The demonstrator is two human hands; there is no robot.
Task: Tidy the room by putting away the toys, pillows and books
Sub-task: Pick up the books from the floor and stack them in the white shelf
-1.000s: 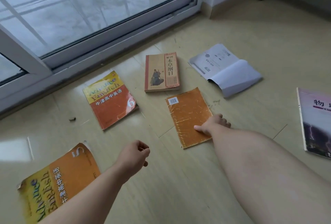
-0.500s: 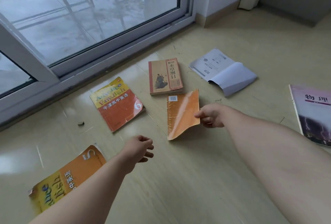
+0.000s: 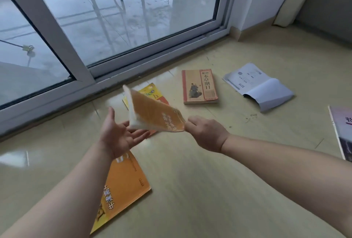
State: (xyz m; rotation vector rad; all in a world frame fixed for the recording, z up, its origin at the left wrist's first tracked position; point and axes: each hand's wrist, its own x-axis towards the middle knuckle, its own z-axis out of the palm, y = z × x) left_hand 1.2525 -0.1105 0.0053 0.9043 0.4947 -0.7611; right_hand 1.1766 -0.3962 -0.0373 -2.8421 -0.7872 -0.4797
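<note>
A thin orange book hangs tilted above the floor, blurred by motion. My right hand pinches its right corner. My left hand is held palm up with straight fingers just under the book's lower left edge; whether they touch it I cannot tell. Several other books lie on the floor: a yellow and orange English book partly hidden behind the raised one, an orange English book under my left forearm, a tan book with a red spine, an open white booklet, and a purple book at the right edge.
A sliding glass door with a grey frame runs along the far left side of the beige floor. A white wall corner and a pale cushion-like edge stand at the far right.
My right hand has lifted the thin orange book off the floor and swung it left toward my left hand, which has turned palm up under it. The camera has risen.
</note>
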